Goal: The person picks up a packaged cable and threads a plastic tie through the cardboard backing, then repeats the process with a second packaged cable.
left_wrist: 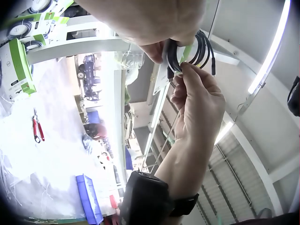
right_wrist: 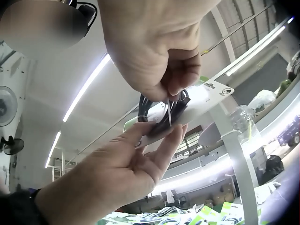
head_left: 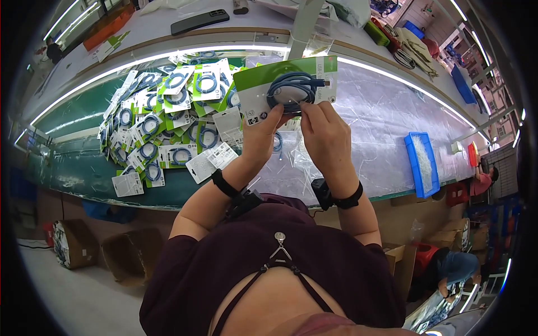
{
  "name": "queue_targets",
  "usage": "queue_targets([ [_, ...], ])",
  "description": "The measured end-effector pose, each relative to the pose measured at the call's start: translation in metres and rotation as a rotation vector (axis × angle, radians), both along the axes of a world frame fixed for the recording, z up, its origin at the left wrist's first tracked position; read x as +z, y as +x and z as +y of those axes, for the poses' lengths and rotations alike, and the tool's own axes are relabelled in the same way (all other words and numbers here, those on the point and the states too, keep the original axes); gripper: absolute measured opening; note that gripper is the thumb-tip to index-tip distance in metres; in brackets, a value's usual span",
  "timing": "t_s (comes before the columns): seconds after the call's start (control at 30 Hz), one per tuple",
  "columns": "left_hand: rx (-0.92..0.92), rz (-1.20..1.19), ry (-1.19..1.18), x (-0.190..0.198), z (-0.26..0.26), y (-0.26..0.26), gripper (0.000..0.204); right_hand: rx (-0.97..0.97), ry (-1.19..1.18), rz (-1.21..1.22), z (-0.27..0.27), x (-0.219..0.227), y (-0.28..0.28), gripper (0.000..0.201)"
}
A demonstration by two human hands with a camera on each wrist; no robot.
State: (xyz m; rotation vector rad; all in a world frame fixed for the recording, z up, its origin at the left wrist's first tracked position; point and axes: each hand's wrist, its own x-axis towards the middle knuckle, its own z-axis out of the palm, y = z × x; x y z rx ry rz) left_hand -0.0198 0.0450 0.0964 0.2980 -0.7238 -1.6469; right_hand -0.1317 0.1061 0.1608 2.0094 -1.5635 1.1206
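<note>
Both hands hold up a green-and-white packaging card (head_left: 246, 92) with a coiled blue cable (head_left: 294, 84) on its front. My left hand (head_left: 259, 140) grips the card and coil at the lower edge, its thumb on the front. Beside it, my right hand (head_left: 328, 137) has thumb and fingertips pinched together at the bottom of the coil. In the right wrist view, a thin white tie (right_wrist: 169, 112) runs around the cable bundle up to the right fingertips, which pinch it. The cable's plug (head_left: 319, 82) points right on the card.
A large heap of carded cables (head_left: 179, 92) covers the table's left side. A blue tray (head_left: 417, 165) with thin clear strips stands at the right. Red-handled cutters (left_wrist: 37, 127) lie on the table. A phone (head_left: 200, 22) rests on the back shelf, and a white post (head_left: 305, 28) rises behind the card.
</note>
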Motion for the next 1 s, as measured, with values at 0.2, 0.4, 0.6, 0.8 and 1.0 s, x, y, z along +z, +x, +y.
queue_targets([
  [0.2, 0.083, -0.057, -0.031, -0.005, -0.004, -0.004, 0.028, 0.001, 0.022, 0.109, 0.004, 0.004, -0.003, 0.017],
  [0.4, 0.097, -0.075, -0.025, -0.003, -0.004, -0.006, 0.027, 0.004, 0.016, 0.111, 0.000, 0.001, -0.007, 0.018],
  [0.6, 0.157, -0.089, -0.025, -0.008, -0.005, -0.008, 0.023, -0.010, 0.021, 0.124, -0.001, 0.000, -0.006, 0.017],
  [0.8, 0.221, -0.242, -0.062, -0.013, -0.005, -0.005, 0.013, -0.003, 0.021, 0.133, -0.004, -0.004, -0.006, 0.017],
  [1.0, 0.255, -0.349, -0.129, -0.022, -0.006, -0.001, 0.010, -0.002, 0.015, 0.133, -0.004, -0.005, -0.004, 0.018],
])
